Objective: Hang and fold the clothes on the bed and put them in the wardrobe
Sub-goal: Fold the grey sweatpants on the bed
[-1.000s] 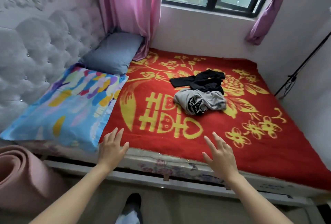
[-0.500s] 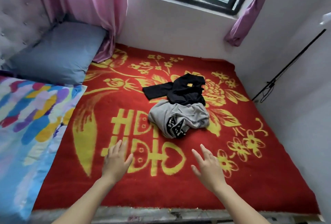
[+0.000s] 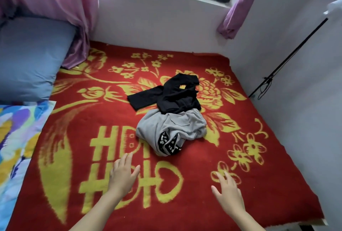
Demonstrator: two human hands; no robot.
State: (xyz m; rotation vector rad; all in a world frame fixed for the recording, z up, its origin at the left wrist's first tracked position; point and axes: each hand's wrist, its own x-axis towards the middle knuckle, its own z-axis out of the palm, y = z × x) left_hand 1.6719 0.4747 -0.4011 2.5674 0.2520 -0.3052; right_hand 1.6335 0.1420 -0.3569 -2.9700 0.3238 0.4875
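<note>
Both hands, the left hand (image 3: pixel 123 172) and right hand (image 3: pixel 228 192), are empty with fingers spread. The gray sweatpants (image 3: pixel 172 131) mid-bed look soft and floppy; grab the waistband.

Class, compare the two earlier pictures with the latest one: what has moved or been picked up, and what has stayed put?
The left hand and right hand have reached forward over the red blanket, toward the clothes; the left is nearer them. Neither has taken hold of anything; both are open. The grey garment and the black garment behind it lie crumpled as before.
</note>
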